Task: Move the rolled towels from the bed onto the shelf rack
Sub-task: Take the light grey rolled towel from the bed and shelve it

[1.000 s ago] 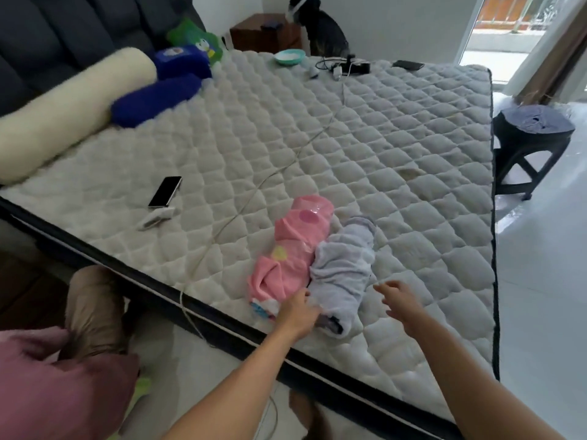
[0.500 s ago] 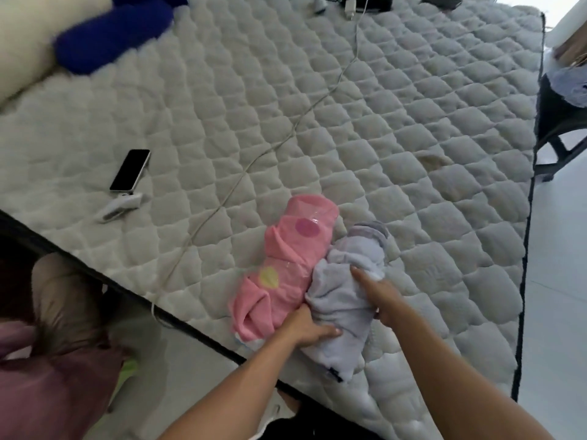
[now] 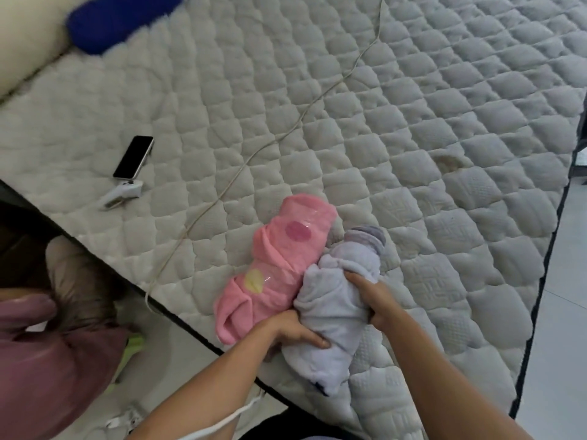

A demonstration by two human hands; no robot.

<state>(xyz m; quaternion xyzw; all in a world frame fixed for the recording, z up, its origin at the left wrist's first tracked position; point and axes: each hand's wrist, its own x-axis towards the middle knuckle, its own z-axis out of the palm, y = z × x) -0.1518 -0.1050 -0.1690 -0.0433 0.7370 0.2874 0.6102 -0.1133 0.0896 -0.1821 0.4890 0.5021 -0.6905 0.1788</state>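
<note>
Two rolled towels lie side by side near the front edge of the quilted mattress [image 3: 413, 128]. The pink towel [image 3: 270, 271] with coloured dots is on the left. The pale lilac towel [image 3: 330, 312] is on the right, touching it. My left hand [image 3: 292, 333] grips the lilac towel's near left side, thumb on top. My right hand [image 3: 371, 296] clasps its right side around the middle. The shelf rack is out of view.
A black phone [image 3: 133, 157] and a small white device [image 3: 122, 195] lie on the mattress at left. A thin white cable [image 3: 286, 134] runs across the bed and over its edge. A blue cushion [image 3: 120, 20] sits at the top left. Another person's pink sleeve [image 3: 47, 360] is at lower left.
Both hands reached forward from the mattress edge and closed around the lilac towel. The camera moved closer and tilted down.
</note>
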